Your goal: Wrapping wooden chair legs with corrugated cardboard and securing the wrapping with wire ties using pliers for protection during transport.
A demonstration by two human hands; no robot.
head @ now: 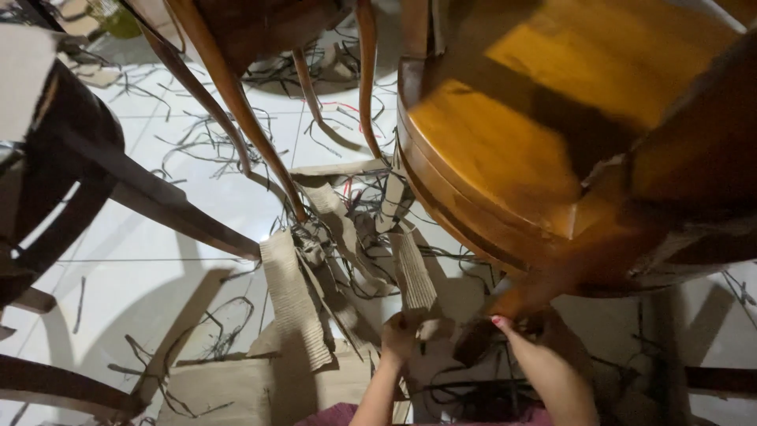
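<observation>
My left hand (398, 338) is closed on a strip of corrugated cardboard (413, 272) that rises from it toward the wooden chair (512, 150). My right hand (505, 325), with red-painted nails, reaches under the chair seat next to a curved chair leg (524, 296); its fingers are partly hidden in shadow. Between and beneath both hands lies a pile of torn cardboard strips and tangled dark cords.
A wide corrugated cardboard strip (293, 300) and a flat cardboard sheet (260, 390) lie on the white tiled floor (142, 268). Another wooden chair (236, 71) stands at the top left, with dark chair parts (87, 173) on the left. Thin dark strands (213, 331) are scattered about.
</observation>
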